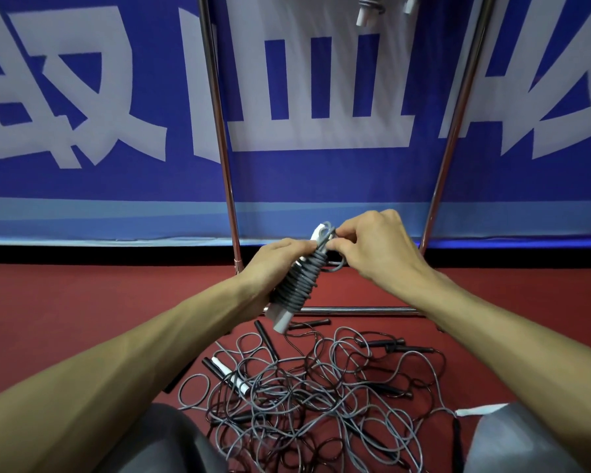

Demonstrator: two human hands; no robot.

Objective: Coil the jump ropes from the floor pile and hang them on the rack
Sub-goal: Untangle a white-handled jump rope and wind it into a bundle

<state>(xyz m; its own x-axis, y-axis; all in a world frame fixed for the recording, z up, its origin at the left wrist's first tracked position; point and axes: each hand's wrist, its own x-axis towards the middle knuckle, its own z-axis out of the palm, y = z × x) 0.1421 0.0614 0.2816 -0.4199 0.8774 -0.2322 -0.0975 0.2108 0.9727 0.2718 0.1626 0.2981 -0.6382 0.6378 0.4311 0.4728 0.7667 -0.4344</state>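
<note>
1. A sports hall or gym, with red sports flooring point(82, 302).
2. A blue banner point(116, 179) with large white characters lines the wall.
3. Jump ropes point(304, 387) lie piled before a chrome rack point(220, 131).

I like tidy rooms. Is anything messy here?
Yes. The ropes on the floor lie in a tangled pile, grey and black loops crossing every way. The coil in the left hand looks neat.

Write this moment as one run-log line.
left hand: grips coiled grey jump rope | right hand: pinches rope loop at top | floor pile: tangled | rack: behind hands
</note>
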